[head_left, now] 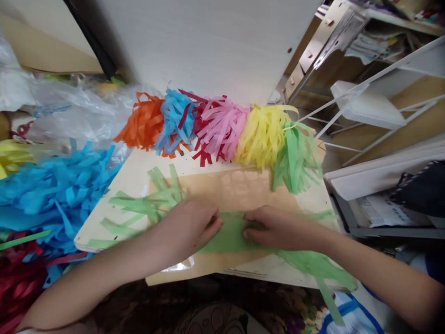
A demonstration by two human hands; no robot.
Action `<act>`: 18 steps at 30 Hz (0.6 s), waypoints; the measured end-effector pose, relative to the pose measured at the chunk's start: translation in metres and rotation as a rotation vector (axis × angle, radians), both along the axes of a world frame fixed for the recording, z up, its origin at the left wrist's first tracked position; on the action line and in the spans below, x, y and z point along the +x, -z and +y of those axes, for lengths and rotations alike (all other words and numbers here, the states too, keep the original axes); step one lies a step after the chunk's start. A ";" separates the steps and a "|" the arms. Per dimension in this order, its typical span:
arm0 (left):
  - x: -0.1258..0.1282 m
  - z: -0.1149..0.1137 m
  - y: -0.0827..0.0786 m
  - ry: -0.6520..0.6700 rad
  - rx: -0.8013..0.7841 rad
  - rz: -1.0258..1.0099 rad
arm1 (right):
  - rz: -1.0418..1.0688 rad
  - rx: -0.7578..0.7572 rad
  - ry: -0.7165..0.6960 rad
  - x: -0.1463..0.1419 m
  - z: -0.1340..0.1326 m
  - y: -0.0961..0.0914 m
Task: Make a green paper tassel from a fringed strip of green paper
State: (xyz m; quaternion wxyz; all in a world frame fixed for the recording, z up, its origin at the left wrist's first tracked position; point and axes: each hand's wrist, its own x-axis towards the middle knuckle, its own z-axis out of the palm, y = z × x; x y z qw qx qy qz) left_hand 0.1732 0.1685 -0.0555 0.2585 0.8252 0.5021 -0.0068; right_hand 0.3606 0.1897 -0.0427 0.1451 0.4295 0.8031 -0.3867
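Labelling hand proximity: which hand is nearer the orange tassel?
Left. The left hand lies on the green fringed paper, below and slightly right of the orange tassel; the right hand is farther right.

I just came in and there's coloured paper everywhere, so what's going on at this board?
A person has both hands pressed flat on a fringed sheet of green tissue paper lying on a wooden board. The left hand and right hand sit side by side near the middle of the sheet, whose cut strips trail off both ends. Along the board's far edge sits a row of tassels: orange, blue, pink, yellow and green. Loose blue fringe is piled to the left.
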 end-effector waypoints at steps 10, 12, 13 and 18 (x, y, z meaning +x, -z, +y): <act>0.002 -0.005 0.013 -0.094 0.220 0.250 | -0.205 0.188 -0.016 0.007 0.009 -0.005; 0.002 -0.005 0.014 -0.115 0.224 0.261 | -0.227 0.199 -0.050 0.009 0.011 -0.006; 0.002 -0.005 0.014 -0.119 0.228 0.261 | -0.238 0.202 -0.070 0.009 0.012 -0.006; 0.003 -0.004 0.013 -0.104 0.213 0.230 | -0.363 0.198 -0.143 0.008 0.017 -0.007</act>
